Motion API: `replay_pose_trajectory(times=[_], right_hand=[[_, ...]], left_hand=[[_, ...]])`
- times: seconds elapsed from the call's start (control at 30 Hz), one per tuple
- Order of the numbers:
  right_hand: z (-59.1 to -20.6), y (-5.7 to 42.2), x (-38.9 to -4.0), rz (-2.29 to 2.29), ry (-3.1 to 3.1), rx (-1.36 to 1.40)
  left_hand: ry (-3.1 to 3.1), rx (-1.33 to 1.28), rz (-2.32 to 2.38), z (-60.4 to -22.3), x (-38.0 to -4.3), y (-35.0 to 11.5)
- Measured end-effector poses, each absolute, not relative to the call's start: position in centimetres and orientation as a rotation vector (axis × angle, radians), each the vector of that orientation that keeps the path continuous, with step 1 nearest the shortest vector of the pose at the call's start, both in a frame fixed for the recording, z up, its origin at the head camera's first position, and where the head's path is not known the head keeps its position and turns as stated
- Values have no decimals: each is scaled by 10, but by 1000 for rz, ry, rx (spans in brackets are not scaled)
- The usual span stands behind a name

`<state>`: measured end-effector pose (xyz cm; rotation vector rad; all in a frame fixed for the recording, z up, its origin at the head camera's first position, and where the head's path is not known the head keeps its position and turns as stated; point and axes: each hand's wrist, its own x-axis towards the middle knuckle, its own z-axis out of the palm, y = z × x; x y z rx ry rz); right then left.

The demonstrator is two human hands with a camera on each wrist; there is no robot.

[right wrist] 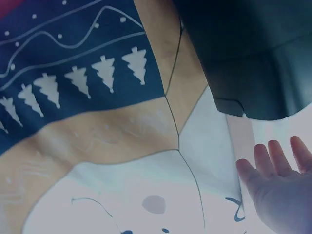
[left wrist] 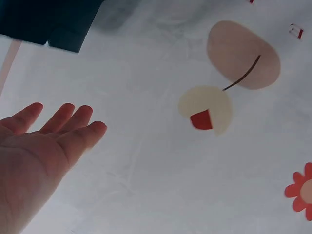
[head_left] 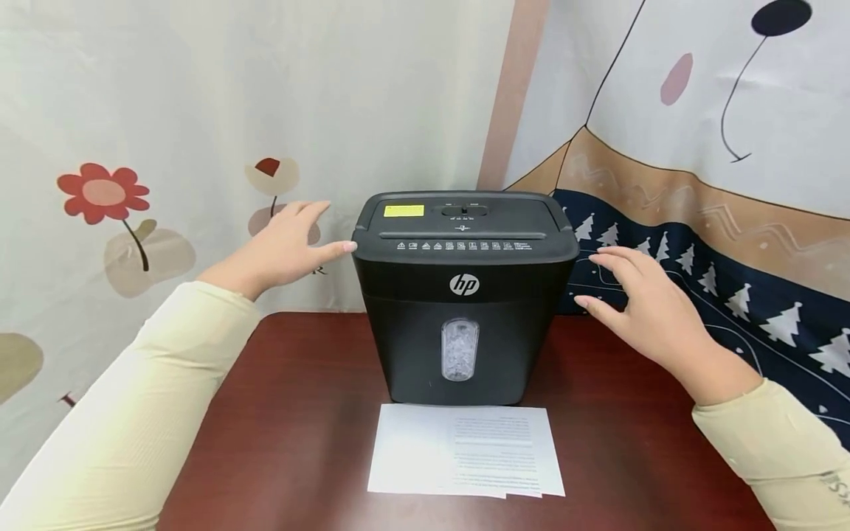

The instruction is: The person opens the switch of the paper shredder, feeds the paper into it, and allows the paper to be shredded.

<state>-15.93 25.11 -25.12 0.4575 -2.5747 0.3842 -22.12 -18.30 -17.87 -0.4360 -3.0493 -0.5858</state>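
Observation:
A black HP paper shredder (head_left: pixel 412 332) stands upright on the table, its small front window showing pale shreds inside. On the shredder's left, my left hand (head_left: pixel 282 247) is raised with fingers spread and holds nothing; its thumb tip comes close to the upper left corner. My right hand (head_left: pixel 647 310) hovers off the right side, fingers loosely extended and nothing in them. Both palms face the machine in the wrist views, where the left hand (left wrist: pixel 44 151) and right hand (right wrist: pixel 282 190) appear below its dark body (right wrist: pixel 258 68). A few printed sheets of paper (head_left: pixel 425 457) lie in front of the shredder.
The dark red-brown table (head_left: pixel 285 428) carries the shredder near its back edge. Behind it hangs a pale curtain (head_left: pixel 398 96) with flower prints, and on the right a patterned cloth (head_left: pixel 764 295) with white trees on dark blue.

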Motion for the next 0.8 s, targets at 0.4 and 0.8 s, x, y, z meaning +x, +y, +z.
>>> replay_pose_trajectory(times=[0.4, 0.8], right_hand=[[-237, 241, -177, 383, -2590, 549], [-241, 227, -193, 377, -2621, 578]], left_hand=[[-3105, -460, -496, -151, -251, -147], [-3119, -497, -355, -141, -281, -113]])
